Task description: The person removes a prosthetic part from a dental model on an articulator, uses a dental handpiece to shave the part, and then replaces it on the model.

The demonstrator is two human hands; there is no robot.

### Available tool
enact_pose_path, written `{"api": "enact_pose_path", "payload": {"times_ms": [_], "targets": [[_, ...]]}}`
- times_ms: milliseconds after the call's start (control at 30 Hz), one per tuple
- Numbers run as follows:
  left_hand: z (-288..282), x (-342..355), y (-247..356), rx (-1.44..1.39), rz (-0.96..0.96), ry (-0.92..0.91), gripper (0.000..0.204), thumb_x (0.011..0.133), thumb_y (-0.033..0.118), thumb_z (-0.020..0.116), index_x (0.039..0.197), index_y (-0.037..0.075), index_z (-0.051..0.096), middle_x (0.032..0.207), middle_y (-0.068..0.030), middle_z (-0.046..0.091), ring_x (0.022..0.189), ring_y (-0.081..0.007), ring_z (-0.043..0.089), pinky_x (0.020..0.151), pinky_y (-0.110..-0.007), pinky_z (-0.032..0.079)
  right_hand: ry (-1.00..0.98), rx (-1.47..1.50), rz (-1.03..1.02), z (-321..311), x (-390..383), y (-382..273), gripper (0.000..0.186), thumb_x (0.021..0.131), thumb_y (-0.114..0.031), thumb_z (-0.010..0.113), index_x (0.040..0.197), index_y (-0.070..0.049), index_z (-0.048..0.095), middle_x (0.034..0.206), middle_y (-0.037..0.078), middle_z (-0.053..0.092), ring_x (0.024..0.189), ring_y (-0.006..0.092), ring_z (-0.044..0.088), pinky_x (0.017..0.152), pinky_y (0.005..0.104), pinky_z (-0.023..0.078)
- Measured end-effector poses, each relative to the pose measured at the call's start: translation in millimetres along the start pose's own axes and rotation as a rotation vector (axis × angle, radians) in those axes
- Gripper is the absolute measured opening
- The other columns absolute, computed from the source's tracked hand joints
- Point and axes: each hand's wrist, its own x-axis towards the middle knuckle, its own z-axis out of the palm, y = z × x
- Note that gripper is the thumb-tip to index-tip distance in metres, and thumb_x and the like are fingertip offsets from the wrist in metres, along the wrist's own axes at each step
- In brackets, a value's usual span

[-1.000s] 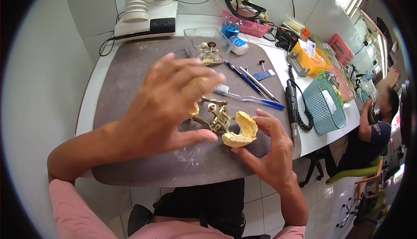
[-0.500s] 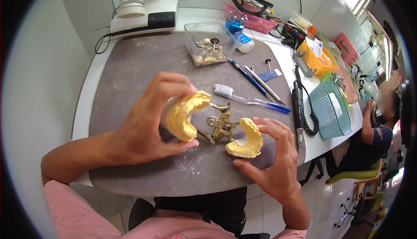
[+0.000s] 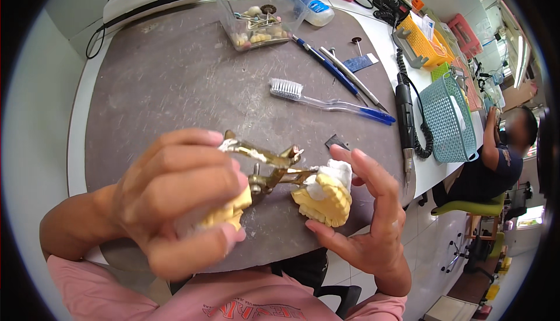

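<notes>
Left tooth model [image 3: 236, 206] and right tooth model [image 3: 325, 200] are now tilting between the two hands, near the front edge of the grey mat [image 3: 169, 88], with a brass hinge frame [image 3: 274, 159] bridging the gap. Half a second ago both yellow arches were lying spread out and facing the camera; now they are turning edge-on, and the frame is tipping up and showing its side. The left hand [image 3: 175, 193] is grasping its model from above, its blurred fingers and thumb covering all but a small patch of yellow. The right hand [image 3: 373, 216] is grasping the other model between the thumb at the lower edge and the fingers beside the white plaster [image 3: 335, 172], which is now showing on top while the row of teeth is facing downward. Both hands are keeping their hold through this turn, so the two models and the frame are apparently being handled as one piece, and the backs rather than the biting sides are coming into view. Whether any part is still resting on the mat, the picture is not making clear. The toothbrush [image 3: 332, 105] is lying beyond the frame, well apart from both hands, and the clear box [image 3: 226, 18] is standing farther back.
</notes>
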Motion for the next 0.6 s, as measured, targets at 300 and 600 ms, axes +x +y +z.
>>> {"api": "enact_pose_path", "payload": {"times_ms": [300,600], "targets": [[2,-2,8,0.112,0.316,-0.076,0.032,0.086,0.012,0.076,0.109,0.027,0.060,0.109,0.0058,0.046,0.089,-0.0114,0.056,0.091,-0.043,0.054,-0.075,-0.039,0.008,-2,-1,4,0.082,0.067,-0.003,0.089,0.141,0.002,0.055,0.130,0.021,0.067,0.114,0.0324,0.068,0.095,0.0390,0.054],[5,3,19,0.125,0.232,-0.109,0.013,0.085,0.019,0.066,0.096,0.024,0.060,0.104,0.0108,0.062,0.080,-0.0077,0.055,0.091,-0.038,0.049,-0.083,0.026,0.013,2,-8,7,0.075,0.075,0.001,0.087,0.141,0.005,0.051,0.124,0.028,0.068,0.110,0.0308,0.071,0.090,0.0373,0.058]]}}
